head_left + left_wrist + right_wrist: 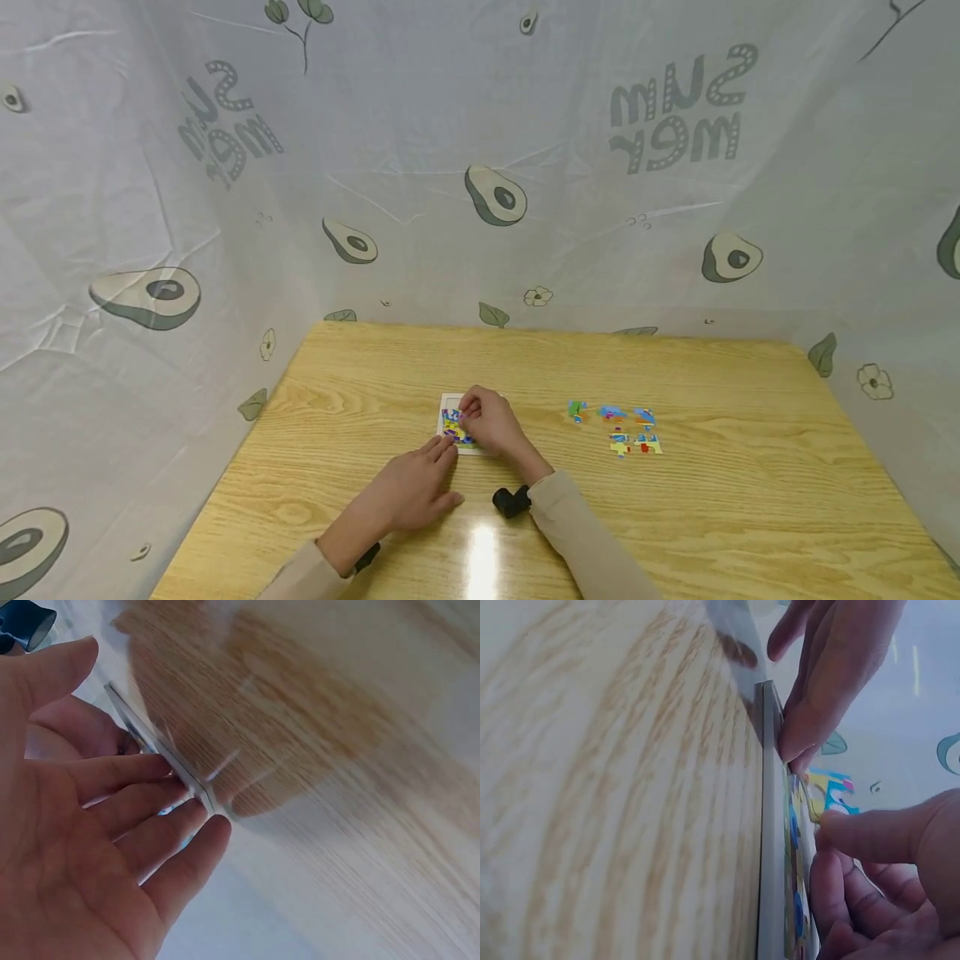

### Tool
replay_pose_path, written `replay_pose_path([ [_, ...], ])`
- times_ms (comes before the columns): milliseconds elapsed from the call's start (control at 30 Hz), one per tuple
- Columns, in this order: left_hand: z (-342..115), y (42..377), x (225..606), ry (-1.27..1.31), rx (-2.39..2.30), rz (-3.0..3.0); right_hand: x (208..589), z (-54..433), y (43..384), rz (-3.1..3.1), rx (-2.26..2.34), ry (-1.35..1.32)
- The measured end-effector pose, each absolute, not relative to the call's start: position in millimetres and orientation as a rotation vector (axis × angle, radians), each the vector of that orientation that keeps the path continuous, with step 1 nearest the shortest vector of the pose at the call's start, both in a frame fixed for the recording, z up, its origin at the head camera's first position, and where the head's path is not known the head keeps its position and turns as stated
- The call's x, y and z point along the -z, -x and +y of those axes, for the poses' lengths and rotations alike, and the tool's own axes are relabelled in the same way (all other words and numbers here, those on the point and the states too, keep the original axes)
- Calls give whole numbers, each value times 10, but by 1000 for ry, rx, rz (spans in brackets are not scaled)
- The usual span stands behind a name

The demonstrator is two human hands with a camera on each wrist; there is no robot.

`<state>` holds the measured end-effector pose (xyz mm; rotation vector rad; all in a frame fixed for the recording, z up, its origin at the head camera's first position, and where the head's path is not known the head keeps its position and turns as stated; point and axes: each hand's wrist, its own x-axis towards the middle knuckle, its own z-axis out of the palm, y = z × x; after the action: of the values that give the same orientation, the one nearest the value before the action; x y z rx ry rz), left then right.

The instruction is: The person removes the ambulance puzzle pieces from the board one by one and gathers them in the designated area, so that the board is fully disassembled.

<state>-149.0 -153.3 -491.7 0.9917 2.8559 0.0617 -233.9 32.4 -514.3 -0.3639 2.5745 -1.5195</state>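
A small jigsaw board (448, 400) with a white border lies on the table, its colourful picture partly filled in. My left hand (420, 490) rests its fairly straight fingertips on the board's near left corner, the thumb spread on the wood. Over the board, my right hand (491, 423) pinches a jigsaw piece (832, 792) between thumb and fingers. That piece is yellow and blue and stands tilted up from the board in the right wrist view. My right hand hides much of the picture in the head view.
To the right lie several loose jigsaw pieces, among them a green and blue one (577, 409) and a yellow one with red (648, 444). A black wrist camera (512, 502) sits at my right cuff. A printed curtain (420, 275) surrounds the wooden table (750, 500).
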Motion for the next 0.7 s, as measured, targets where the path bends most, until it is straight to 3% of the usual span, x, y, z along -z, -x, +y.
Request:
replay_pose_path([
  [700, -1526, 1448, 4875, -943, -72, 2835, 4695, 734, 2323, 2369, 1818, 172],
])
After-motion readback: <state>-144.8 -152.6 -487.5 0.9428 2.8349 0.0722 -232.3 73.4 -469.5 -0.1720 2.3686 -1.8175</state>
